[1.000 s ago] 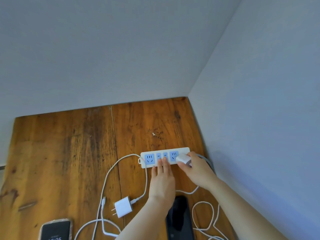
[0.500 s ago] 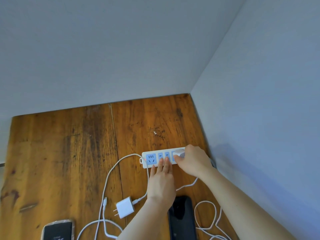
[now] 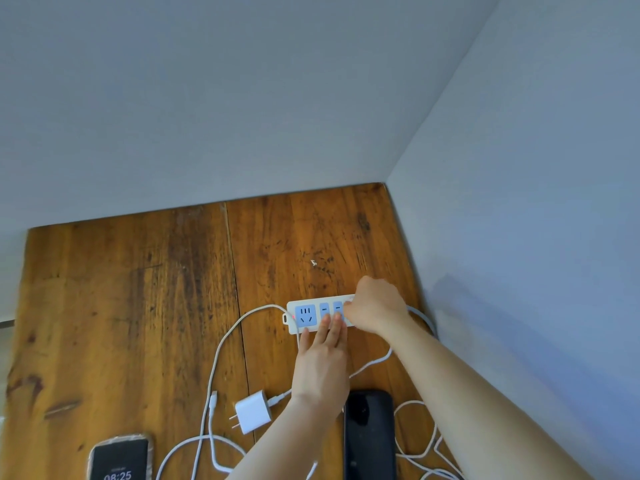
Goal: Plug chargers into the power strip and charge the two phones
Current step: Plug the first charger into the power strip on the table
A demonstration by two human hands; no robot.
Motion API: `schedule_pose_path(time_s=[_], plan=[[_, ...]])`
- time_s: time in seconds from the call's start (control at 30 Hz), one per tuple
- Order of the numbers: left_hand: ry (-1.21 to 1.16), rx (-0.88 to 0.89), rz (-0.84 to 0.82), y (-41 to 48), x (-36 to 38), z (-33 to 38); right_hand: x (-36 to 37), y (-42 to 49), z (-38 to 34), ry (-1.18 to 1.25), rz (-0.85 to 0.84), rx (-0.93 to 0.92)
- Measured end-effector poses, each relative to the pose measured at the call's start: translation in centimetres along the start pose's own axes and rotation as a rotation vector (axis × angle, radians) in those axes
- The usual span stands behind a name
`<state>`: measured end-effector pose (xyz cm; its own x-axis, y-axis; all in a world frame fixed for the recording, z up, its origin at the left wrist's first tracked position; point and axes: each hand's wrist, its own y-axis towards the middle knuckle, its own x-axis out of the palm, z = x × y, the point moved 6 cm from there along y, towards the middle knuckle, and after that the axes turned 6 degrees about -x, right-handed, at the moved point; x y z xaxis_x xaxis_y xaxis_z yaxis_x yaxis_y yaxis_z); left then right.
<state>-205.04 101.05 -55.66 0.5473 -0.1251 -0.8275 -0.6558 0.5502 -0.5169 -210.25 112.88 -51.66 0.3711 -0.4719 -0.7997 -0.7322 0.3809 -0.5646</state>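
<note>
Power strip (image 3: 311,315) behind charger (image 3: 252,412); phones (image 3: 119,459) (image 3: 369,434) flank charger on table (image 3: 121,306).

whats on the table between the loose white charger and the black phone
In the head view, the left hand and its wrist lie between the loose charger and the black phone, over the charger's cable.

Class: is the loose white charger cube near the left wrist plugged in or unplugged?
Unplugged: the white charger cube lies on the wooden table, prongs bare, apart from the white power strip.
</note>
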Motion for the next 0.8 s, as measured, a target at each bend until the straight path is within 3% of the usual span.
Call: schedule_pose_path(time_s=[0.43, 0.6, 0.7, 0.8], plan=[[0.077, -0.011, -0.015, 0.0, -0.2, 0.3, 1.0, -0.4, 0.2, 0.069, 0.071, 0.005], [0.085, -0.041, -0.071, 0.3, -0.8, 0.5, 1.6, -3.2, 2.2, 0.349, 0.163, 0.021], [0.013, -0.077, -0.098, -0.3, -1.3, 0.6, 1.0, -5.9, 3.9, 0.459, 0.242, -0.018], [-0.174, -0.180, 0.052, -2.0, -1.8, 0.8, 1.5, -9.5, 5.8, 0.490, 0.275, -0.020]])
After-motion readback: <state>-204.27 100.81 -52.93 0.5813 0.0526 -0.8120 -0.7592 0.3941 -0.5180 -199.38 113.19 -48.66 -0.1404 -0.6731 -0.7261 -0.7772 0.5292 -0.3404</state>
